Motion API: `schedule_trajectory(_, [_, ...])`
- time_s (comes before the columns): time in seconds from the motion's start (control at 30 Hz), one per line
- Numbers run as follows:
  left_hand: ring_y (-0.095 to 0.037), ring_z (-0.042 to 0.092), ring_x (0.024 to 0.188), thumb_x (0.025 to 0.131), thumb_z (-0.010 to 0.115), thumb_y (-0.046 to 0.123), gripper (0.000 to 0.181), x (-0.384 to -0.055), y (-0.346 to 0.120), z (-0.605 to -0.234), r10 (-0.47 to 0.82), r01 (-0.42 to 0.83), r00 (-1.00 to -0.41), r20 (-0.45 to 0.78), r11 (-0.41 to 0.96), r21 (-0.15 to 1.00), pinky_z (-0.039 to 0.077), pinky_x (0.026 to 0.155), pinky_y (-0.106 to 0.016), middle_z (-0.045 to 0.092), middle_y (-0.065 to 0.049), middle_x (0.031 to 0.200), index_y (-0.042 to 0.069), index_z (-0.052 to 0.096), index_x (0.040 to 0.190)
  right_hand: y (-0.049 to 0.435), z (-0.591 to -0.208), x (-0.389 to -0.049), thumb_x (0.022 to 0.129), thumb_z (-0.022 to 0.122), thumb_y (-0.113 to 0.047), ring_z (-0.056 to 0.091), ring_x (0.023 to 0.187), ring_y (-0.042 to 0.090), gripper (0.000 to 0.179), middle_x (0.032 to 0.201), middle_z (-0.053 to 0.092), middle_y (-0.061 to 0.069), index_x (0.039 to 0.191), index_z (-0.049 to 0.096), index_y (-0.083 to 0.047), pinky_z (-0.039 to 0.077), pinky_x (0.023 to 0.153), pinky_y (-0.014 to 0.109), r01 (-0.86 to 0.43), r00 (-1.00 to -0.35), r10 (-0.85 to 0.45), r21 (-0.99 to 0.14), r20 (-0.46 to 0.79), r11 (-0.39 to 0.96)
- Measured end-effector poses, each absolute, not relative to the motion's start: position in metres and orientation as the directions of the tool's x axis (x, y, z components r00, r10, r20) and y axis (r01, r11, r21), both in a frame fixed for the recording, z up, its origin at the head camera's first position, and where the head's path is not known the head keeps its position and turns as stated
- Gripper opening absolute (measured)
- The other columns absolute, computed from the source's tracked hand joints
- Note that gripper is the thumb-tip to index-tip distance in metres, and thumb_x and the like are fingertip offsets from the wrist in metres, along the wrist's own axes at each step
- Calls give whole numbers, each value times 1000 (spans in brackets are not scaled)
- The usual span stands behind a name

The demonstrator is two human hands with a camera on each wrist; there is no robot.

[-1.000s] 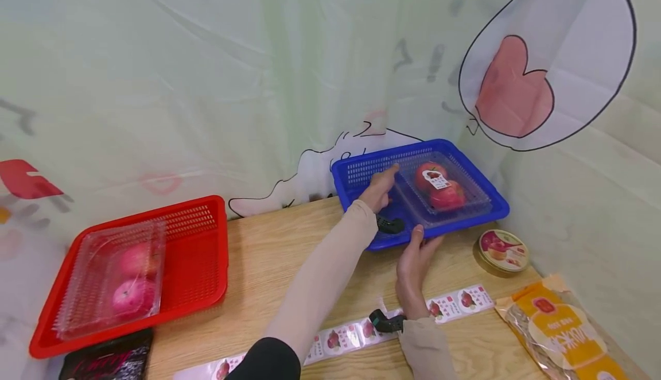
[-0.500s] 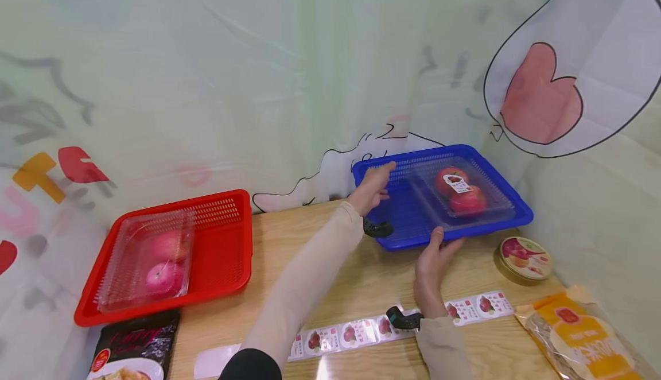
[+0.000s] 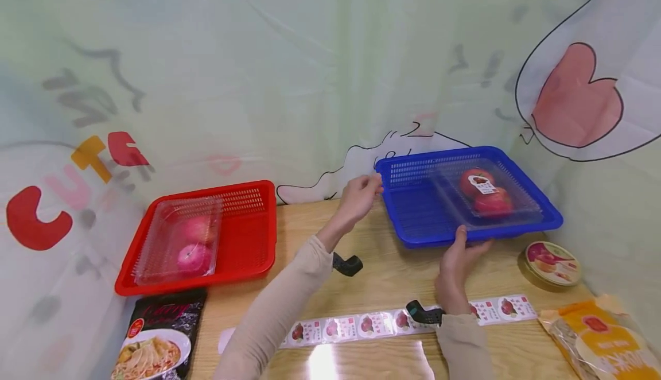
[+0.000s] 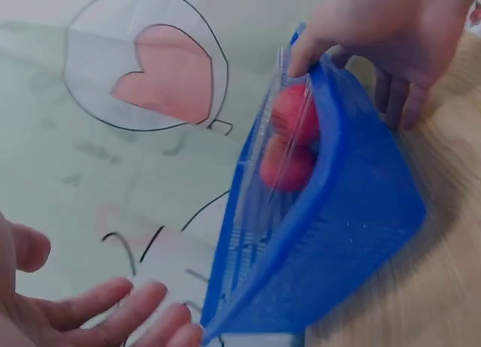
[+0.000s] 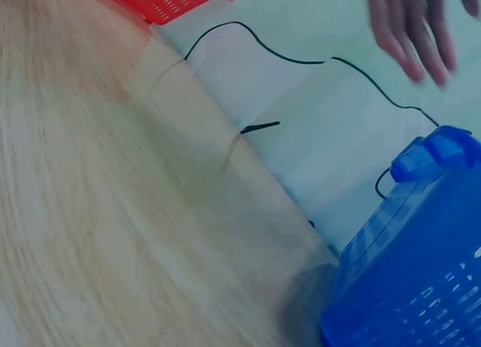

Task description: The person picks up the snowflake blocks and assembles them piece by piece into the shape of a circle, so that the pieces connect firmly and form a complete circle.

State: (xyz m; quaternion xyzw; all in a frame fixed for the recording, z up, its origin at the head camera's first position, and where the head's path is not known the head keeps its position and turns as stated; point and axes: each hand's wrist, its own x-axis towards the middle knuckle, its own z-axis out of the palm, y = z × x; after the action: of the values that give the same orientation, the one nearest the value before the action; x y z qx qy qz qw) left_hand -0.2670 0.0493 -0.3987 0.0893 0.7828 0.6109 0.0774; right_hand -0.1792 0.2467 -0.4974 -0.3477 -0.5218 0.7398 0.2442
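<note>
My right hand (image 3: 457,271) grips the front rim of a blue plastic basket (image 3: 420,208), thumb over the rim and fingers beneath. Inside the basket's right half lies a clear plastic clamshell box (image 3: 518,202) with two red apples (image 3: 494,202) and a label (image 3: 483,183) on its lid. My left hand (image 3: 356,199) is in the air beside the basket's left rim, holding nothing. Its spread fingers (image 4: 113,309) show in the left wrist view. In the right wrist view, that left hand (image 5: 413,24) appears blurred above the basket corner.
A red basket (image 3: 248,248) on the left holds another clear box (image 3: 165,236) of apples. A black food packet (image 3: 162,334) lies in front of it. A label strip (image 3: 356,326) crosses the table. A round tin (image 3: 552,263) and an orange packet (image 3: 601,340) lie at right.
My left hand has come out from over the blue basket to its left side, and its fingers have loosened. The right hand keeps its hold on the front rim. The head view has turned left.
</note>
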Motion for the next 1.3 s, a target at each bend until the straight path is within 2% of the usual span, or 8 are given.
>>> schedule_trajectory(0.23, [-13,71,73,112,47,23,35,-229,-7,-408,81,43,-996,43,4,999,59,62,-26,79,-21,104,-3,70,117,253,-484,-178,106,52,-50,-7,162,2,97,178,-17,-5,168,-16,-20,-2,127,14,30,-518,778,-916,-357,-400])
schedule_trajectory(0.37, [-13,71,63,111,46,19,34,-205,-44,-413,-7,17,-1000,16,-86,996,58,57,-24,80,-16,94,-6,68,115,263,-477,-177,108,52,-39,5,158,-2,80,177,-2,-4,166,1,-18,6,122,7,-91,-441,834,-908,-332,-410])
schedule_trajectory(0.47, [-16,69,60,111,45,19,33,-190,-70,-418,-95,1,-995,-15,-167,986,58,55,-25,78,-12,86,-6,67,110,267,-473,-177,109,51,-30,25,144,-1,52,161,20,-6,150,21,-17,21,114,8,-213,-387,868,-886,-310,-411])
schedule_trajectory(0.57, [-18,68,59,112,45,20,32,-175,-93,-427,-195,-13,-979,-59,-229,973,57,54,-25,76,-8,82,-3,67,105,267,-467,-178,110,50,-20,37,124,1,32,140,28,-4,131,28,-14,30,105,13,-352,-342,902,-854,-264,-383])
schedule_trajectory(0.77, [-16,64,53,109,46,18,29,-151,-125,-440,-467,27,-868,-166,-379,925,54,49,-24,70,-4,72,4,64,91,254,-453,-179,106,49,-6,38,95,8,19,111,33,-1,118,34,-8,32,94,16,-532,-291,952,-811,-95,-244])
schedule_trajectory(0.93, [-14,59,47,108,47,19,28,-133,-137,-451,-630,53,-730,-265,-439,897,50,45,-23,61,0,62,9,58,85,223,-438,-174,102,51,2,44,86,13,13,102,45,5,110,48,-7,40,74,17,-614,-378,926,-751,9,-243])
schedule_trajectory(1.1, [-15,62,48,107,48,23,17,-121,-146,-464,-654,-17,-690,-310,-413,911,49,44,-23,59,1,65,9,49,98,177,-428,-169,104,53,-3,51,72,16,10,87,57,7,113,52,-9,38,51,16,-562,-620,775,-760,126,-326])
schedule_trajectory(1.3, [-15,66,52,106,54,23,29,-119,-153,-479,-681,-49,-661,-315,-380,924,55,44,-27,50,-14,109,6,32,113,132,-426,-178,111,49,-15,61,75,13,11,91,66,3,121,51,-10,47,55,17,-424,-832,495,-864,252,-273])
